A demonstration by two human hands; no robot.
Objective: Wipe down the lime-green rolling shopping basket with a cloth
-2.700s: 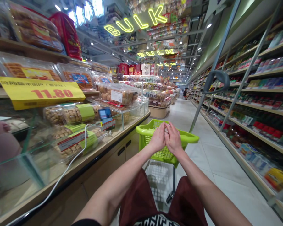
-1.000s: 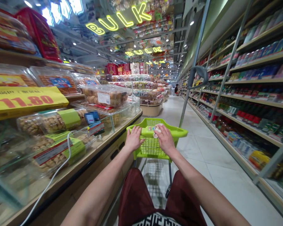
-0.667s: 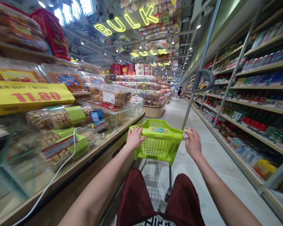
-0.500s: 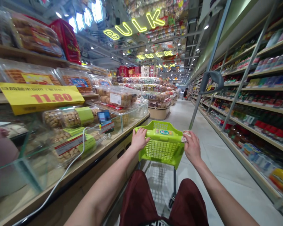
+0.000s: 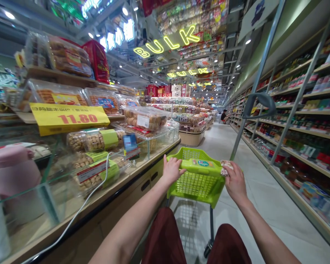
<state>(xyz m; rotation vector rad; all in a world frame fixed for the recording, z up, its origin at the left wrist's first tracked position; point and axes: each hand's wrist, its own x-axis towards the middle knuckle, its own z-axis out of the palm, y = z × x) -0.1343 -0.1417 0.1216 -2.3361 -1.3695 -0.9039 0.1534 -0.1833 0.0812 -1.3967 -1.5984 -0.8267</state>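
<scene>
A lime-green shopping cart (image 5: 195,179) stands in the aisle in front of me. My left hand (image 5: 171,171) is wrapped round the left end of its handle bar. At the right end of the bar sits my right hand (image 5: 235,181), closed, with a small wrapped snack packet (image 5: 225,167) pinched between its fingers and the bar. The cart's basket looks bare inside.
A bakery counter (image 5: 107,190) with glass bins of boxed biscuits and a yellow 11.80 price sign (image 5: 68,118) runs along my left. Stocked shelves (image 5: 305,139) and a leaning metal ladder (image 5: 253,99) line the right. A person crouches far down the tiled aisle (image 5: 224,115).
My hands went from clasped together at the middle of the handle to its two ends; the right one kept the packet. The cart and I have drifted forward along the counter.
</scene>
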